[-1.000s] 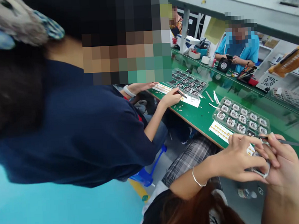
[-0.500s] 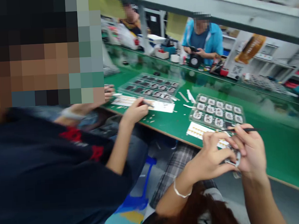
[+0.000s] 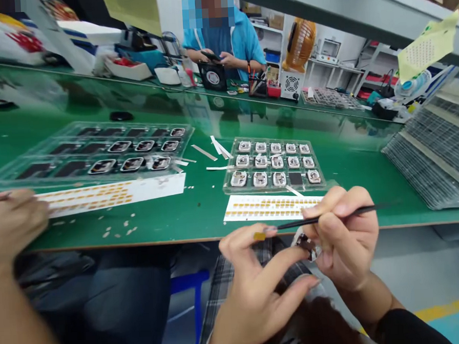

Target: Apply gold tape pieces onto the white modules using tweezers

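Note:
My right hand [image 3: 348, 237] is closed around black tweezers [image 3: 299, 223], which point left. Its lower fingers also hold a small white-framed part [image 3: 306, 245] with dark and metallic pieces inside. My left hand [image 3: 254, 289] has its fingers apart, with a small yellow sticker [image 3: 259, 236] on the index fingertip by the tweezers' tip. Another left finger reaches the white-framed part; whether it presses on it I cannot tell. Beyond my hands, a white sheet of yellow stickers [image 3: 231, 214] lies before a clear tray [image 3: 227, 185] of similar parts, with one dark slot in its front row.
At the left, a co-worker's hand [image 3: 15, 224] rests by another sticker sheet [image 3: 157, 188], below a second tray [image 3: 6, 176]. White strips [image 3: 203, 153] lie between the trays. Stacked trays [image 3: 432, 151] stand at the right. Across the bench, a person [image 3: 245, 40] holds a dark device.
The view has swung right and closer to the bench. My hands have moved apart a little; the yellow sticker now shows on my left index fingertip, with the tweezers' tip beside it.

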A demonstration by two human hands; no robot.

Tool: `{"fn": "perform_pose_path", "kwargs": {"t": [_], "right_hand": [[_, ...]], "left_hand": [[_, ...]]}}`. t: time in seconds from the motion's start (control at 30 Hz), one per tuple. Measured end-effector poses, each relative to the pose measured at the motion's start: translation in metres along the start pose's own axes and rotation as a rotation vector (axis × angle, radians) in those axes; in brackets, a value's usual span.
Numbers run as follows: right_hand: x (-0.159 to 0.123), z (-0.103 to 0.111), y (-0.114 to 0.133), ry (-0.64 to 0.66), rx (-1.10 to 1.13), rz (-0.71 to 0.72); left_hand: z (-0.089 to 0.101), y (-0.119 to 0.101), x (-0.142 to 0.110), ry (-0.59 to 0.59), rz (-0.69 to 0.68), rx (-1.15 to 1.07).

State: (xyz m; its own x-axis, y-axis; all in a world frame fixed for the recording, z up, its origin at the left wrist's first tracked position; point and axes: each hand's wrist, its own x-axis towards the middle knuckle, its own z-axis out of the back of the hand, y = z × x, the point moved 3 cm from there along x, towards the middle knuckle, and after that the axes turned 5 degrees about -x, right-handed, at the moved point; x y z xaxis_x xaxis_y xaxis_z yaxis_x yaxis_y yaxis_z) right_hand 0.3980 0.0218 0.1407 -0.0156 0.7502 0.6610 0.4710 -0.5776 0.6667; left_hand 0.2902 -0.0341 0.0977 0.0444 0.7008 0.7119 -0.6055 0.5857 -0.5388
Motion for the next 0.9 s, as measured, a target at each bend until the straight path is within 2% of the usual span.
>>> {"fn": "perform_pose_path", "kwargs": {"t": [0.1, 0.23, 0.33, 0.43, 0.53, 0.63, 0.73, 0.8, 0.9], "right_hand": [[-0.005, 0.003, 0.005, 0.07, -0.074, 0.115], [-0.008, 0.008, 0.003, 0.145, -0.075, 0.139], [-0.007, 0.01, 0.001, 0.101, -0.073, 0.126], [-0.005, 0.011, -0.003, 0.024, -0.043, 0.05], [-0.001, 0.01, -0.006, -0.009, 0.016, -0.032], [0.004, 0.012, -0.009, -0.044, 0.038, -0.074], [0.007, 0.013, -0.013, -0.059, 0.048, -0.091], [0.008, 0.014, -0.017, -0.05, 0.057, -0.1], [0.007, 0.014, -0.021, -0.011, 0.059, -0.13]], "left_hand": [[0.003, -0.006, -0.002, -0.036, -0.023, 0.092], [0.0, -0.009, -0.003, -0.012, -0.096, 0.174], [-0.003, -0.01, -0.002, 0.048, -0.109, 0.183], [-0.005, -0.009, 0.0, 0.075, -0.062, 0.124], [-0.004, -0.004, 0.001, 0.055, 0.001, -0.06], [-0.002, 0.008, 0.002, -0.027, 0.095, -0.398], [-0.007, 0.02, 0.004, 0.003, 0.232, -0.714], [-0.012, 0.024, 0.005, 0.043, 0.306, -0.79], [-0.017, 0.027, 0.008, 0.029, 0.357, -0.789]]}}
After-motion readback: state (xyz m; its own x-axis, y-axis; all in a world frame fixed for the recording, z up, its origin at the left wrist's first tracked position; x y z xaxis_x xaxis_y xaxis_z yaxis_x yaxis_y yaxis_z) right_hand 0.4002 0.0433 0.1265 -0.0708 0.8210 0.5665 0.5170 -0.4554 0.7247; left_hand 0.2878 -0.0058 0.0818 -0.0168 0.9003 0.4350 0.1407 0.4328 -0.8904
